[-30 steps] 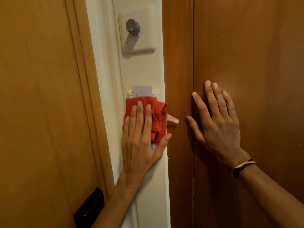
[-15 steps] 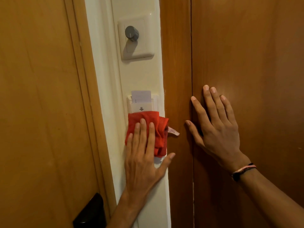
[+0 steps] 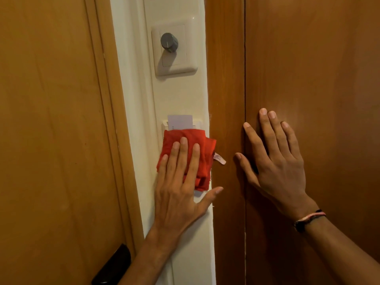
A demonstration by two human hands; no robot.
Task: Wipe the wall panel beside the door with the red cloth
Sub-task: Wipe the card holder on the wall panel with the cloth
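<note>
The cream wall panel (image 3: 181, 95) runs as a narrow vertical strip between two wooden surfaces. My left hand (image 3: 181, 188) lies flat on it, fingers pointing up, and presses the folded red cloth (image 3: 203, 153) against the panel. The cloth covers the lower part of a key-card holder, and only the top of the white card (image 3: 180, 121) shows above it. A small pink tag (image 3: 220, 159) sticks out of the cloth's right edge. My right hand (image 3: 275, 163) rests flat and empty, fingers spread, on the dark wooden surface to the right.
A white switch plate with a grey dial knob (image 3: 169, 42) is mounted higher on the panel. A light wooden door (image 3: 51, 120) fills the left, with a black handle (image 3: 113, 266) at the bottom. Dark brown wood (image 3: 318, 68) fills the right.
My left hand slid the cloth down the panel, uncovering the card holder, then back up over it. My right hand stayed in place on the wood.
</note>
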